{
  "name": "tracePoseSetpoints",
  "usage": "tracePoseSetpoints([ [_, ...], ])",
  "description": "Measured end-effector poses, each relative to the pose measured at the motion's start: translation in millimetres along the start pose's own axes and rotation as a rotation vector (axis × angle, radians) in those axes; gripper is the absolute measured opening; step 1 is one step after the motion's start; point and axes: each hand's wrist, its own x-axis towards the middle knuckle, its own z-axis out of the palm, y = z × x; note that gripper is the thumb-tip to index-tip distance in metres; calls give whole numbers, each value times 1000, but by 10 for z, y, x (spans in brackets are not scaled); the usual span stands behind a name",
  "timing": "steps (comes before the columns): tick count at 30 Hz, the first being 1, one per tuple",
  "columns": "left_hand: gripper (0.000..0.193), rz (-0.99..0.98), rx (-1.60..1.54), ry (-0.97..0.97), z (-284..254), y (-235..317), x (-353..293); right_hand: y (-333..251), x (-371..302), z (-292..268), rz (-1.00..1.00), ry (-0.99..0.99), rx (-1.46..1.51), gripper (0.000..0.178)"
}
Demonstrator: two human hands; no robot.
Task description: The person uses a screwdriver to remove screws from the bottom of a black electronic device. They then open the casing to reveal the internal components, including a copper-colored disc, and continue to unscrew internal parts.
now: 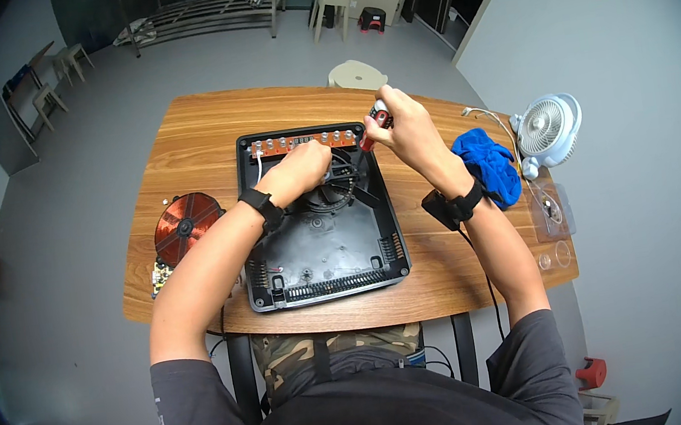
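A black plastic appliance housing, like the base of an induction cooker, lies on the table before me. Inside it, toward the far end, is a round black cooling fan. My left hand is closed at the fan's upper left edge, its fingertips hidden. My right hand grips a screwdriver with a red and black handle, tilted down toward the housing's far right side; its tip is hard to make out. An orange circuit board with several round buttons runs along the far edge, a white wire hanging from it.
Left of the housing lies a copper coil beside a circuit board. On the right are a blue cloth, a small white fan and a clear plastic box. A stool stands past the far table edge.
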Motion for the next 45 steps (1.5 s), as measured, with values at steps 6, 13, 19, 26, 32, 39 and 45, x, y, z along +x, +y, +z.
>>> tracePoseSetpoints([
  [6, 17, 21, 5, -17, 17, -36, 14, -130, 124, -135, 59, -109, -353, 53],
  [13, 16, 59, 3, -27, -113, 32, -55, -205, 282, -146, 25, -243, -449, 50],
  [19, 21, 56, 9, -41, -128, 35, -39, -26, 306, -178, -54, -290, -321, 29],
  [26, 26, -71, 24, -187, -425, 207, -42, -27, 320, -314, -64, -471, -210, 22],
  [32, 27, 93, -422, 77, -690, 568, 87, -8, 324, -215, -86, -420, -143, 23],
  [39, 20, -28, -697, 182, -496, 589, 166, -113, 297, -238, -89, -338, -97, 26],
  [45, 29, -16, -602, 300, -509, 672, 140, -271, 415, -219, 99, -423, -503, 34],
])
